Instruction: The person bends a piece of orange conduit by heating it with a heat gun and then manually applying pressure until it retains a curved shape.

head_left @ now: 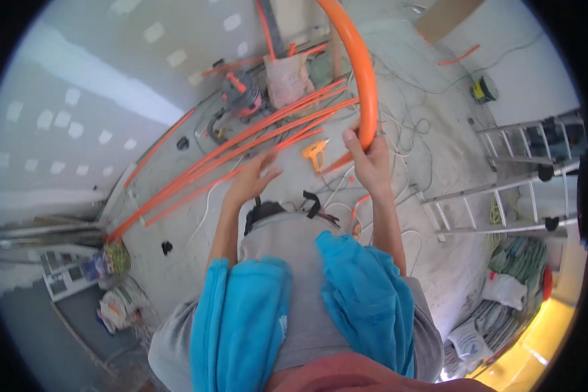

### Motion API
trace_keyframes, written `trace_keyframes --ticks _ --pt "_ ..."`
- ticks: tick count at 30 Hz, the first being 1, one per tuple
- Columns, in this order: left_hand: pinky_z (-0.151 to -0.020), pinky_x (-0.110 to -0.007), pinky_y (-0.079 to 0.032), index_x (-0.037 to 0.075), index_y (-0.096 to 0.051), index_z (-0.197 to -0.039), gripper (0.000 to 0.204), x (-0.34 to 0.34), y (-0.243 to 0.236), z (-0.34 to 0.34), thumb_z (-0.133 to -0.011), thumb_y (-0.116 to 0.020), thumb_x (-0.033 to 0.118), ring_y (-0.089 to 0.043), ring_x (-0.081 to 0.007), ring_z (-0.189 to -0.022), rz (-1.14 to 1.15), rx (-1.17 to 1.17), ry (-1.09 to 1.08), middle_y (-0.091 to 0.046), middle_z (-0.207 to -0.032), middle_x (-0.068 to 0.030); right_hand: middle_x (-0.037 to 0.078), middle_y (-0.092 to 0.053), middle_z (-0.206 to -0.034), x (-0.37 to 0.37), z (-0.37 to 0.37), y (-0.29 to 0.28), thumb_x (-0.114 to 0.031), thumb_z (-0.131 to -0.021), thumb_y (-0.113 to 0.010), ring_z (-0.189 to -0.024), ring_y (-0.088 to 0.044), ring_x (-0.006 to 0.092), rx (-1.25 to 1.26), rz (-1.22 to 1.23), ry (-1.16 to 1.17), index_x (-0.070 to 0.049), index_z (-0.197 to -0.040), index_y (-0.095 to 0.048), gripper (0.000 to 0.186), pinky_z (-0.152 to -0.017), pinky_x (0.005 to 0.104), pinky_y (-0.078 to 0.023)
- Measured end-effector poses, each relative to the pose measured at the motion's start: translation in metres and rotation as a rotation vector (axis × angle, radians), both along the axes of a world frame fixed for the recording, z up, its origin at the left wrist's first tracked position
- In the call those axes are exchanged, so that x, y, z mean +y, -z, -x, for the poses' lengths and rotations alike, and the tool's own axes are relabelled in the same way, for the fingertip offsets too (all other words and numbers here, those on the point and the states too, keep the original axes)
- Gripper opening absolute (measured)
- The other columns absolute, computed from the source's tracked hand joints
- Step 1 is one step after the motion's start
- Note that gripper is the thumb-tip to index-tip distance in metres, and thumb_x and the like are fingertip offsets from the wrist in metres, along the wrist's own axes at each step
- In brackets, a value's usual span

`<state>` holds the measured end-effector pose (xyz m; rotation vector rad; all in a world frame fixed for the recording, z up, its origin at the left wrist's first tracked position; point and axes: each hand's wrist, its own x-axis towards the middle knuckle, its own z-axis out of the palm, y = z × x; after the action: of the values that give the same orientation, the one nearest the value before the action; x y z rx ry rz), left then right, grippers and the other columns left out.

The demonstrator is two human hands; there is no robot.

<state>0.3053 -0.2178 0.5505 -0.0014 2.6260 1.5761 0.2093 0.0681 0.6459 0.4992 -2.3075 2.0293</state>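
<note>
My right hand is wrapped round the lower end of an orange plastic pipe, thumb up along its side. From there the pipe rises and curves away past the top edge of the view. To the left, apart from the pipe, my left hand hangs in the air with its fingers spread and nothing in them. Beyond that hand, a bundle of long orange pipes lies across the floor. Between my hands, farther down on the floor, rests an orange-yellow heat gun.
A shop vacuum and a pale sack stand beyond the pipe bundle. Cables snake over the concrete floor. On the right are an aluminium ladder and a black bucket. Bags lie at the left.
</note>
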Motion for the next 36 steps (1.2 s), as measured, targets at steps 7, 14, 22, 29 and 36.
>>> trace_keyframes --ticks 7,14,22,29,36 --pt "-0.11 -0.043 -0.044 0.001 -0.036 -0.153 0.064 0.041 -0.135 0.041 -0.099 -0.068 0.013 -0.06 -0.0253 -0.124 -0.561 0.377 -0.144 -0.059 -0.138 -0.0194 0.018 -0.062 -0.118 -0.068 0.0 0.032 -0.008 -0.094 -0.07 -0.112 -0.061 0.0314 0.158 -0.174 -0.378 -0.002 -0.127 -0.058 0.036 -0.095 0.0388 -0.049" --pt "-0.091 -0.037 -0.053 0.002 -0.048 -0.14 0.043 -0.032 -0.146 0.051 -0.103 -0.063 0.017 -0.065 -0.019 -0.095 -0.619 0.294 -0.346 -0.066 -0.101 -0.0093 0.02 -0.058 -0.134 -0.121 -0.001 0.078 -0.02 -0.098 -0.067 -0.124 -0.055 0.0348 0.226 -0.315 -0.512 -0.004 -0.139 -0.055 0.045 -0.108 0.0434 -0.044" --pt "-0.071 -0.028 -0.04 0.0 -0.05 -0.137 0.038 -0.216 -0.173 0.09 -0.109 -0.052 0.025 -0.046 -0.011 -0.074 -0.877 0.373 -0.36 -0.048 -0.085 -0.0001 0.027 -0.063 -0.127 -0.026 -0.016 0.265 -0.034 -0.093 -0.067 -0.127 -0.055 0.0424 -0.281 -1.013 -0.12 -0.002 -0.132 -0.063 0.05 -0.108 0.0464 -0.045" --pt "-0.064 -0.023 -0.039 -0.004 -0.052 -0.133 0.043 -0.378 -0.234 0.098 -0.11 -0.049 0.032 -0.046 -0.0058 -0.066 -0.697 0.49 -0.307 -0.049 -0.078 0.0019 0.021 -0.074 -0.106 0.05 -0.178 0.337 -0.042 -0.092 -0.069 -0.098 -0.071 0.0362 -0.746 -0.947 0.279 0.002 -0.115 -0.069 0.05 -0.084 0.0457 -0.054" --pt "-0.057 -0.019 -0.035 -0.003 -0.058 -0.124 0.041 -0.463 -0.237 0.074 -0.105 -0.061 0.033 -0.044 -0.0047 -0.059 -0.472 0.615 -0.386 -0.046 -0.069 0.0027 0.013 -0.073 -0.097 0.015 -0.334 0.41 -0.036 -0.096 -0.07 -0.078 -0.068 0.0211 -1.38 -0.471 0.41 -0.001 -0.118 -0.068 0.041 -0.064 0.035 -0.055"
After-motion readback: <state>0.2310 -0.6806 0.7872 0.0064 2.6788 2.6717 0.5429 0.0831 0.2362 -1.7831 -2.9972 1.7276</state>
